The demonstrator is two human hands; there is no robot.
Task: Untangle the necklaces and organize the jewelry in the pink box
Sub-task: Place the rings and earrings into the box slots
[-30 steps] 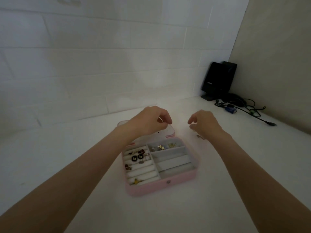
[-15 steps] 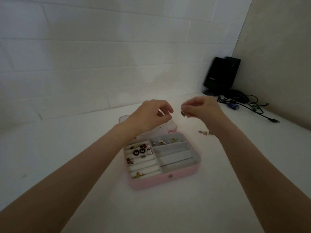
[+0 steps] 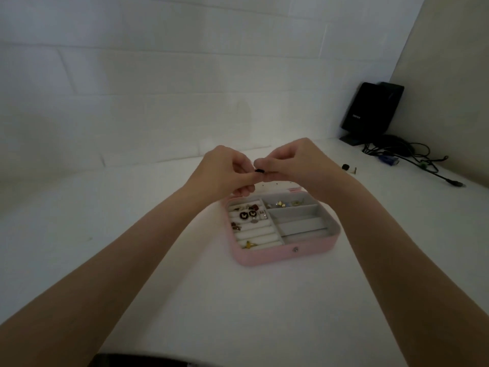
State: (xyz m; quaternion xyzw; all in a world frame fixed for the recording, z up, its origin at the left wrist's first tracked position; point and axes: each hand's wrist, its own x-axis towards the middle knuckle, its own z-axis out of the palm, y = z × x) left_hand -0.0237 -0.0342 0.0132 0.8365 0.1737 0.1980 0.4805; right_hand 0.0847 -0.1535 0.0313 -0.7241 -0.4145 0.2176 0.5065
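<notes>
Both hands meet above the open pink jewelry box (image 3: 287,254): left hand (image 3: 225,172) and right hand (image 3: 296,161) pinch one small black piece (image 3: 260,170). Far right, the black upright device's (image 3: 370,111) label is unreadable.

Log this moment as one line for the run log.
left hand pinching small dark piece | right hand pinching it too | pink box open

I'm at a white table (image 3: 79,207) in a plain room corner. Painted brick wall (image 3: 158,75), black speaker (image 3: 370,109), tangled cables (image 3: 412,154).
</notes>
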